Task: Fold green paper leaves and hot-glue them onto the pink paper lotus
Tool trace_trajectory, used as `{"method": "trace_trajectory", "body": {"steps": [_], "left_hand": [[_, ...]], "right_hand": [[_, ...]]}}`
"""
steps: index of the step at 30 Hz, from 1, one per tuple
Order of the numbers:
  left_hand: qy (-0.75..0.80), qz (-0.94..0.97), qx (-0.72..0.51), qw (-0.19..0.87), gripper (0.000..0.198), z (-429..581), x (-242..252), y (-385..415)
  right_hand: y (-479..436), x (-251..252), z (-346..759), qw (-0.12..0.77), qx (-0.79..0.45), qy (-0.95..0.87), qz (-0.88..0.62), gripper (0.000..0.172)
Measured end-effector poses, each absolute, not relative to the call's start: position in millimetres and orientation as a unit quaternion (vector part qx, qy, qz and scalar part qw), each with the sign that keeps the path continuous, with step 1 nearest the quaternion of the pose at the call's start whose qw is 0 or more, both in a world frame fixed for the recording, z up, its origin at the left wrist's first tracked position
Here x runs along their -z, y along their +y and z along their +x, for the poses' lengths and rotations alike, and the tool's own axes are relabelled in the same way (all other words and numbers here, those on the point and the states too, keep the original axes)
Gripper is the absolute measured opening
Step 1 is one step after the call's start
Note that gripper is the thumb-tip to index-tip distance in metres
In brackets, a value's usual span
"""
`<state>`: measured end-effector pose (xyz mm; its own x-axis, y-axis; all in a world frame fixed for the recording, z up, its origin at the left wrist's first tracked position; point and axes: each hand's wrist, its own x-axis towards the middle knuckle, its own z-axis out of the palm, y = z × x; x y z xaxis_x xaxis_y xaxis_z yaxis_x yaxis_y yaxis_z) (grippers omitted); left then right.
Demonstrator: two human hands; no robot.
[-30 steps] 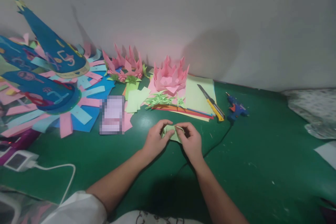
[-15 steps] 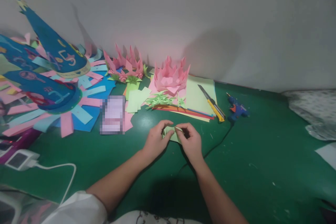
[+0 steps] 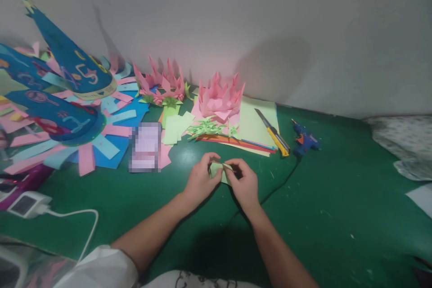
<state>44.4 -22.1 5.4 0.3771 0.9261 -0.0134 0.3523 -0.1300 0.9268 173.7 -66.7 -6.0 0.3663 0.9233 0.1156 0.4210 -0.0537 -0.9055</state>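
A small piece of light green paper [image 3: 227, 177] is held between both hands just above the green table. My left hand [image 3: 201, 179] pinches its left side, thumb on top and fingers curled behind. On the other side my right hand [image 3: 243, 183] grips the paper with thumb and forefinger, and the two thumbs nearly meet at its top edge. Part of the paper is hidden by the fingers. Beyond the hands lie folded green paper leaves [image 3: 207, 128] and a pink folded-paper crown [image 3: 220, 99].
A yellow utility knife [image 3: 277, 138] rests on stacked coloured paper [image 3: 254, 121]. Right of it lies a blue glue gun [image 3: 304, 139], its cord trailing toward my right wrist. At left are a blurred phone [image 3: 145, 147], another pink crown [image 3: 162, 85], blue cone hats [image 3: 72, 54] and a white charger [image 3: 29, 205].
My fingers have shifted slightly on the green paper, and its left part now shows more between the left thumb and fingers. Everything else looks the same.
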Motion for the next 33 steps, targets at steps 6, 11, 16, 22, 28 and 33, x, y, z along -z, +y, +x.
{"method": "trace_trajectory", "body": {"steps": [6,11,16,22,28,33], "left_hand": [[0.483,0.671,-0.316,0.465,0.026,45.4,-6.5,-22.1],[0.468,0.684,-0.319,0.459,0.026,45.5,-2.2,-21.2],[0.454,0.687,-0.322,0.467,0.029,45.1,-1.0,-20.6],[0.473,0.685,-0.300,0.466,0.026,45.4,-3.3,-20.9],[0.461,0.682,-0.302,0.481,0.026,45.4,-0.4,-21.0],[0.479,0.632,-0.334,0.509,0.025,44.9,-0.3,-14.7]], "right_hand": [[-64.9,6.2,170.9,0.505,-0.286,-0.498,-0.645,0.021],[-64.6,10.3,169.8,0.516,-0.291,-0.492,-0.638,0.024],[-65.0,13.1,169.6,0.519,-0.297,-0.487,-0.637,0.028],[-66.9,10.9,169.2,0.497,-0.269,-0.503,-0.654,0.032],[-66.7,14.4,171.4,0.502,-0.257,-0.490,-0.665,0.028],[-66.6,10.5,171.0,0.528,-0.246,-0.514,-0.629,0.030]]}}
